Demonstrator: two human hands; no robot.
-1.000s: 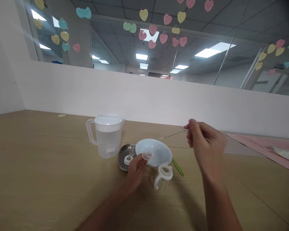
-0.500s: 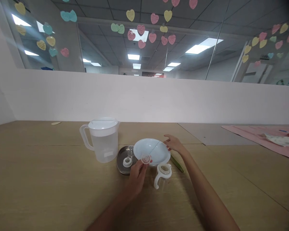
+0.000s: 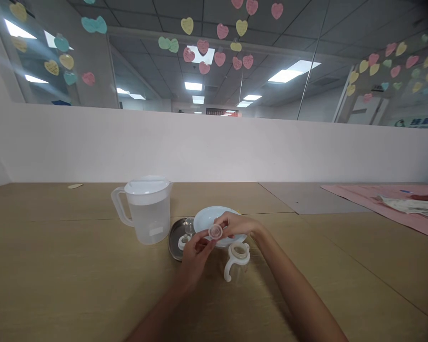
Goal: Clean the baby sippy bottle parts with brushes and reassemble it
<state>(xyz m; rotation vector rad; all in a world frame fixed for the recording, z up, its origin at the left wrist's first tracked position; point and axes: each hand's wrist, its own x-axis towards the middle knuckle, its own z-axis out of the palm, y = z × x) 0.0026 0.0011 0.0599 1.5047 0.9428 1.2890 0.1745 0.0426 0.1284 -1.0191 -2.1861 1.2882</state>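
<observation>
A small translucent round piece (image 3: 215,232), its ringed face toward me, is held above the front of a white bowl (image 3: 206,217). My left hand (image 3: 196,249) pinches it from the left. My right hand (image 3: 235,223) reaches over the bowl with bent fingers and grips the same piece from the right; its fingertips are partly hidden. Just in front of the bowl stands a clear bottle (image 3: 239,270) with a white collar and handle (image 3: 238,251). Beside my left hand lies a metal tray (image 3: 174,240) holding a white ring (image 3: 182,242) and a clear dome-shaped cover (image 3: 189,226).
A lidded translucent pitcher (image 3: 151,218) stands left of the tray. A pink cloth (image 3: 360,197) lies at the far right with a white cloth (image 3: 410,207) on it. Behind the table rises a white wall (image 3: 214,147) with windows above.
My right hand has moved left from the bowl's right edge to the round piece in my left hand, its fingers closing there. The camera view has shifted slightly.
</observation>
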